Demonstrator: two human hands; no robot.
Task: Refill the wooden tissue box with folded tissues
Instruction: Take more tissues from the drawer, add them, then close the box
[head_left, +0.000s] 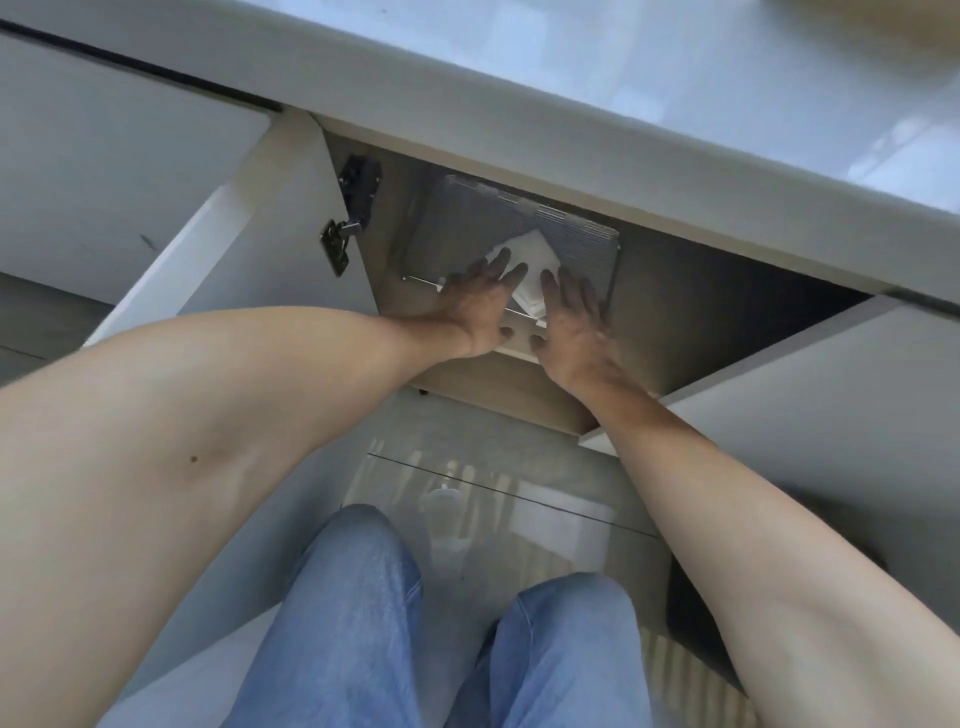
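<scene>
Knees in blue jeans (363, 623) bend low so we can reach into the open grey cupboard (701, 312). Our left hand (475, 306) and right hand (574, 322) lie flat, fingers spread, pressing the white folded tissues (532, 260) (gripping nothing). The tissues sit between our hands; we cannot see the wooden box.

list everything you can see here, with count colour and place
countertop: 1, pale grey, across the top
cabinet doors: 2, white, swung open at left and right
hinge: 1, dark metal, on the left door
basket: 1, clear plastic, inside the cabinet
tissue pack: 1, white, in the basket under the fingers
floor: glossy grey tile, below
jeans: blue, bottom centre
left hand: flat on the pack
right hand: flat beside it
</scene>
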